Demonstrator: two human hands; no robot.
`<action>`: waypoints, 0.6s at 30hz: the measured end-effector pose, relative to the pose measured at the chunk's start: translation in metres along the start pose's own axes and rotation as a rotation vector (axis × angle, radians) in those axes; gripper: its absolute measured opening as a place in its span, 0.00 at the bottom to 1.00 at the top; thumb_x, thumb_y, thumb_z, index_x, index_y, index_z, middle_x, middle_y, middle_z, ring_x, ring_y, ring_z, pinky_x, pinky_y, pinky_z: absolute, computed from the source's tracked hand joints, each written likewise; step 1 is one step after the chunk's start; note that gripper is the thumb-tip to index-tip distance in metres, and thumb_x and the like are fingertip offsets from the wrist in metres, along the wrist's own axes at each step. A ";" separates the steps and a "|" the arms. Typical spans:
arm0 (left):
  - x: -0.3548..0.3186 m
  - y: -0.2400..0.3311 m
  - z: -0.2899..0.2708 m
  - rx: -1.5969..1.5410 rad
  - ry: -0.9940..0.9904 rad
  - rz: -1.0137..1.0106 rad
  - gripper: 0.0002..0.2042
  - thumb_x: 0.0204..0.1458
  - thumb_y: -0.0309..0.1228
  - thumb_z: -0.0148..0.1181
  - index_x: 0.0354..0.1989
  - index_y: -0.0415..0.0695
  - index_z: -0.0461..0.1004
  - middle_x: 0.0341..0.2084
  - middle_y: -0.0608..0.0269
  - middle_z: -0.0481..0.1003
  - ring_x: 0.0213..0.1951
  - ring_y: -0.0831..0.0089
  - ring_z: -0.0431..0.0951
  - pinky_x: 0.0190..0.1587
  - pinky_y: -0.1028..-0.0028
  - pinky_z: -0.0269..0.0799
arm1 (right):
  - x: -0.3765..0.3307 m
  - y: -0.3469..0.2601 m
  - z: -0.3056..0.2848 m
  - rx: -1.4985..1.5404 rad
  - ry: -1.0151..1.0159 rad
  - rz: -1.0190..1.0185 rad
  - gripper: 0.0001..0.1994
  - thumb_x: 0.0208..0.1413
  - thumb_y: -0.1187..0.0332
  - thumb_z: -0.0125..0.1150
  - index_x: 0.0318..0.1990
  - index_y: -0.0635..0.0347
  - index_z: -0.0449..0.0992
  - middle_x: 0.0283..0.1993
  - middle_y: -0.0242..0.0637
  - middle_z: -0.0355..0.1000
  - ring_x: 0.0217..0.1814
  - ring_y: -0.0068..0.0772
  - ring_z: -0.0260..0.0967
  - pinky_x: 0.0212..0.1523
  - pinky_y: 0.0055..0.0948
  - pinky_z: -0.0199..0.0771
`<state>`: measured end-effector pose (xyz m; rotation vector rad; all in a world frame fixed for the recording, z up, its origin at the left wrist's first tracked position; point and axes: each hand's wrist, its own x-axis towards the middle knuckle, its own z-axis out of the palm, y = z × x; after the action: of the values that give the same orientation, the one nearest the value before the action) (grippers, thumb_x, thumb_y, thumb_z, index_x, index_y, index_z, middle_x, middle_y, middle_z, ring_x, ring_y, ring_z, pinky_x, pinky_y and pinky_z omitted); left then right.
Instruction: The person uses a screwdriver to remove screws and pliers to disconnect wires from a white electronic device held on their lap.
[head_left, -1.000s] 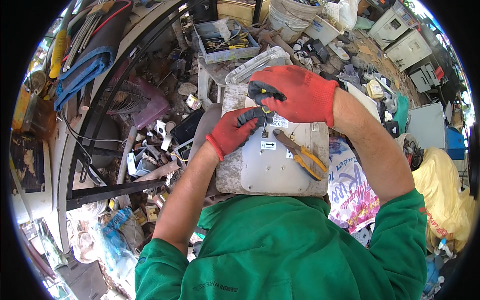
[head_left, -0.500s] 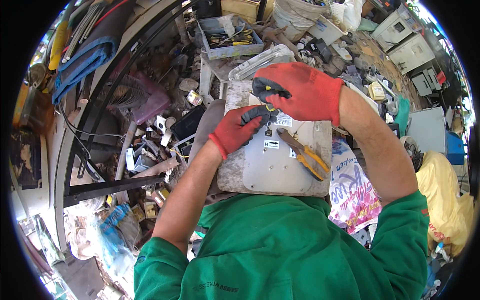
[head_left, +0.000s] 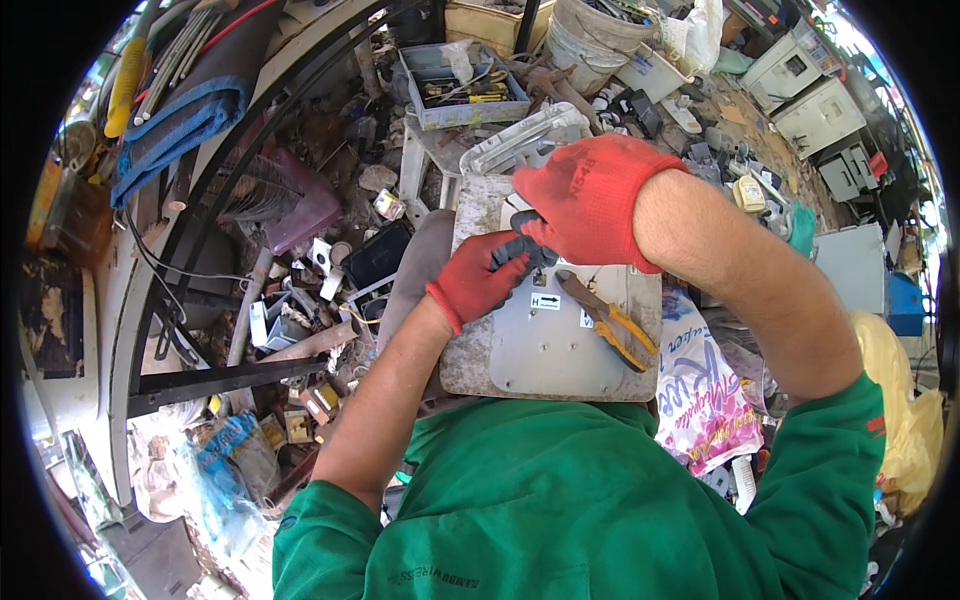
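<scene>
A flat grey metal panel (head_left: 535, 365) with white labels and a stained border lies across my lap. Over its upper part, my left hand (head_left: 483, 275), in a red and black glove, is closed with its fingertips pinched together. My gloved right hand (head_left: 600, 195) is closed just above, touching or nearly touching the left fingertips. Earlier it held what looks like a screwdriver, with yellow on the handle and a thin shaft pointing down; now the hands hide it. Cutting pliers (head_left: 608, 320) with yellow and black handles rest on the panel, right of the fingers.
Beyond the panel sit a pale, long plastic cover (head_left: 525, 135) and a blue-grey tool tray (head_left: 465, 90). A black metal frame (head_left: 235, 385) stands at left. Scrap parts litter the ground. On the right are a printed plastic bag (head_left: 705, 390) and a yellow bag (head_left: 900, 400).
My right hand has turned and come down toward the left fingertips, so the yellow handle and shaft are now hidden. My left hand shifts slightly right and down. The pliers stay on the panel.
</scene>
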<state>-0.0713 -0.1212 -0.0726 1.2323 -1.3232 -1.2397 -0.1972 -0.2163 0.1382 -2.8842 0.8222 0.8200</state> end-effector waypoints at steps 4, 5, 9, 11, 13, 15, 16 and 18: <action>0.000 -0.002 0.000 0.012 -0.010 0.006 0.09 0.66 0.30 0.57 0.51 0.43 0.78 0.21 0.73 0.72 0.22 0.84 0.68 0.27 0.76 0.67 | -0.002 -0.011 -0.008 -0.055 -0.059 -0.005 0.17 0.62 0.57 0.59 0.49 0.59 0.83 0.49 0.48 0.81 0.49 0.53 0.81 0.50 0.47 0.81; 0.001 -0.003 -0.001 0.025 -0.036 0.011 0.09 0.66 0.30 0.57 0.50 0.43 0.79 0.21 0.71 0.73 0.23 0.83 0.69 0.27 0.75 0.68 | -0.003 -0.011 -0.008 -0.040 -0.060 -0.009 0.17 0.61 0.58 0.59 0.49 0.59 0.83 0.49 0.48 0.81 0.49 0.53 0.81 0.50 0.47 0.81; 0.005 -0.003 -0.005 0.084 -0.096 0.094 0.10 0.65 0.31 0.57 0.50 0.44 0.80 0.23 0.64 0.76 0.25 0.77 0.71 0.32 0.71 0.71 | -0.007 -0.009 0.000 0.023 -0.044 -0.083 0.16 0.60 0.61 0.60 0.51 0.60 0.79 0.47 0.51 0.81 0.51 0.54 0.80 0.51 0.47 0.79; 0.006 -0.003 -0.006 0.111 -0.088 0.163 0.10 0.65 0.31 0.57 0.50 0.44 0.80 0.25 0.61 0.77 0.26 0.74 0.73 0.35 0.69 0.73 | -0.008 -0.007 0.002 0.019 -0.054 -0.124 0.16 0.60 0.63 0.61 0.53 0.60 0.76 0.45 0.52 0.80 0.52 0.54 0.79 0.51 0.47 0.79; 0.006 -0.003 -0.005 0.133 -0.092 0.166 0.10 0.64 0.30 0.57 0.50 0.44 0.80 0.27 0.58 0.79 0.28 0.71 0.74 0.37 0.68 0.74 | -0.006 -0.005 0.003 0.016 -0.071 -0.154 0.17 0.60 0.63 0.61 0.53 0.60 0.75 0.45 0.52 0.80 0.52 0.55 0.79 0.50 0.48 0.79; 0.007 -0.004 -0.003 0.119 -0.094 0.118 0.11 0.64 0.30 0.57 0.51 0.44 0.80 0.29 0.57 0.80 0.30 0.69 0.76 0.39 0.68 0.74 | -0.003 -0.002 0.002 0.017 -0.080 -0.182 0.17 0.60 0.63 0.61 0.54 0.60 0.74 0.45 0.51 0.80 0.51 0.55 0.79 0.50 0.48 0.79; 0.007 -0.004 -0.003 0.113 -0.091 0.075 0.11 0.63 0.30 0.57 0.52 0.44 0.80 0.30 0.56 0.81 0.31 0.68 0.77 0.40 0.68 0.75 | -0.002 0.000 0.001 0.021 -0.080 -0.195 0.18 0.60 0.63 0.61 0.54 0.60 0.73 0.44 0.51 0.80 0.51 0.55 0.79 0.50 0.48 0.79; 0.007 -0.003 0.000 0.112 -0.082 0.086 0.12 0.63 0.29 0.57 0.52 0.44 0.80 0.32 0.54 0.81 0.33 0.64 0.79 0.41 0.66 0.75 | 0.000 0.006 0.002 0.021 -0.077 -0.228 0.19 0.59 0.64 0.62 0.55 0.60 0.72 0.44 0.51 0.80 0.51 0.55 0.79 0.49 0.48 0.79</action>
<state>-0.0714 -0.1281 -0.0758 1.1990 -1.5078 -1.1794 -0.2008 -0.2208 0.1370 -2.8367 0.4794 0.8825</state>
